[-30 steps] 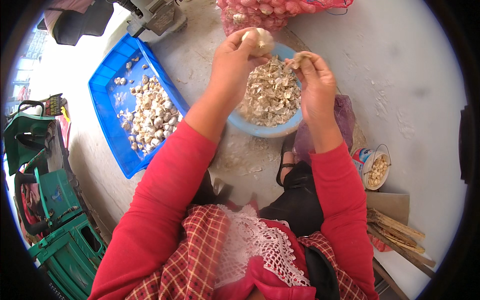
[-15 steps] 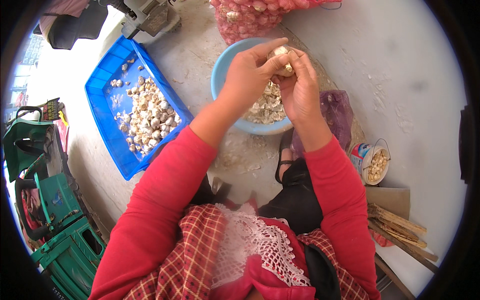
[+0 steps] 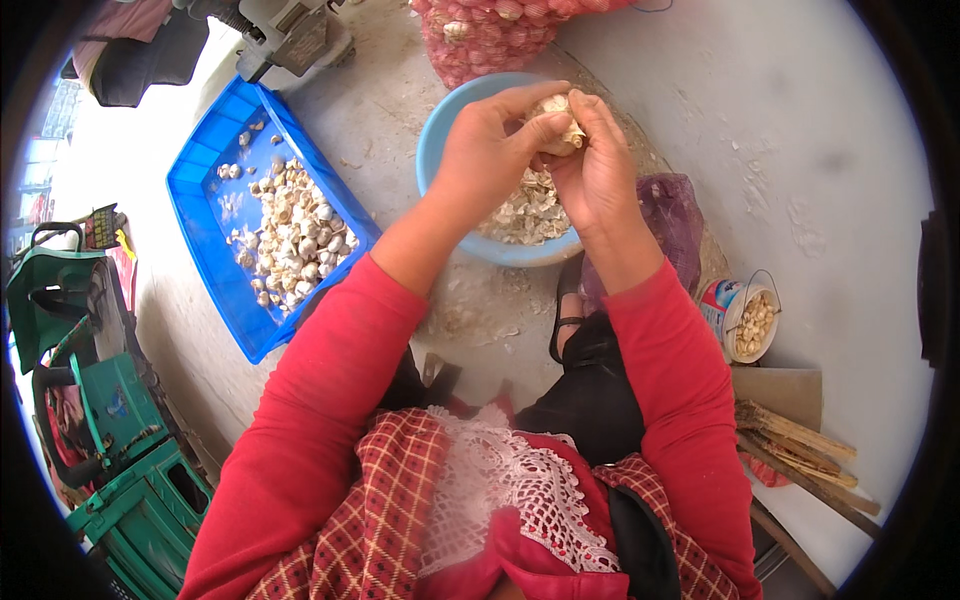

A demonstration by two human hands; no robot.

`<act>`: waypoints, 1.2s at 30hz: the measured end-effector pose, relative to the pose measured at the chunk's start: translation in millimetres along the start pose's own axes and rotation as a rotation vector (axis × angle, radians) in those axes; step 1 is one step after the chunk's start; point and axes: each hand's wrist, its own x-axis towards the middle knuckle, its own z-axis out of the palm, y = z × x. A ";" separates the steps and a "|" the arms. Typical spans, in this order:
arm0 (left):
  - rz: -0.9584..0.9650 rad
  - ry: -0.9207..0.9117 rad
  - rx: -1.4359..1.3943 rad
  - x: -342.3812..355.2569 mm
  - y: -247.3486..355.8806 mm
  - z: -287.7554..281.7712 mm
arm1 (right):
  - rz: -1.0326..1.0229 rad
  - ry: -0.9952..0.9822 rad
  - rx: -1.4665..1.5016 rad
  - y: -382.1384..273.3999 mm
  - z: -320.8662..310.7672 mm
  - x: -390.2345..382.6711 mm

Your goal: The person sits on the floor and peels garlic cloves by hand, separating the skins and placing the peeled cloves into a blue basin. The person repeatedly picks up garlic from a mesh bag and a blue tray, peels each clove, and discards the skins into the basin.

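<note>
Both hands meet above a light blue basin (image 3: pixel 432 150) that holds pale, papery garlic skins (image 3: pixel 522 212). A whitish garlic bulb (image 3: pixel 566 122) is between them. My left hand (image 3: pixel 492 140) wraps the bulb from the left, its thumb lying across the near side. From the right, the thumb and fingers of my right hand (image 3: pixel 598 155) pinch the bulb's edge. The fingers partly cover the bulb, and its far side is hidden.
A blue tray (image 3: pixel 205 215) with many garlic bulbs and cloves lies to the left. Beyond the basin sits a red mesh sack (image 3: pixel 490 45) of garlic. At right are a purple mesh bag (image 3: pixel 672 225), a small bucket (image 3: pixel 738 318) of cloves and wood sticks (image 3: pixel 800 450). Green crates (image 3: pixel 125 400) stand far left.
The bulb has turned slightly between my hands, and my right fingers have shifted along its edge. The whole view has moved a little. Both hands keep their hold.
</note>
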 end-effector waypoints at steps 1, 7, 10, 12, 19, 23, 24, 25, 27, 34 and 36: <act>-0.036 -0.002 -0.045 0.3 0.8 0.2 | -0.003 -0.004 -0.006 1.2 0.5 0.6; -0.064 -0.008 0.056 0.3 7.8 -3.1 | -0.042 -0.059 -0.015 4.3 -1.2 -1.0; 0.064 -0.043 0.244 1.8 4.1 -1.2 | -0.044 -0.034 0.028 0.3 -4.0 0.9; 0.098 -0.068 0.168 2.5 1.9 -0.9 | -0.054 -0.010 0.061 -0.3 -4.8 2.1; 0.307 -0.150 0.469 -5.4 4.9 6.4 | 0.068 0.084 0.180 1.2 -11.8 7.8; 0.148 -0.113 0.253 -0.4 5.2 6.0 | 0.085 0.078 0.244 -0.2 -20.6 14.3; 0.117 -0.079 0.153 1.5 4.4 5.9 | 0.082 0.071 0.181 1.5 -22.1 14.5; 0.086 -0.045 0.054 3.1 3.8 5.2 | 0.081 0.080 0.131 3.4 -23.4 14.2; 0.004 -0.051 -0.126 4.6 3.9 0.8 | 0.110 0.124 0.025 7.5 -24.7 13.3; -0.016 -0.060 -0.236 4.2 9.5 -9.8 | 0.043 0.053 -0.425 3.7 -18.0 9.8; -0.048 -0.059 -0.208 3.7 11.1 -10.8 | -0.013 0.002 -0.175 -2.4 -13.5 8.8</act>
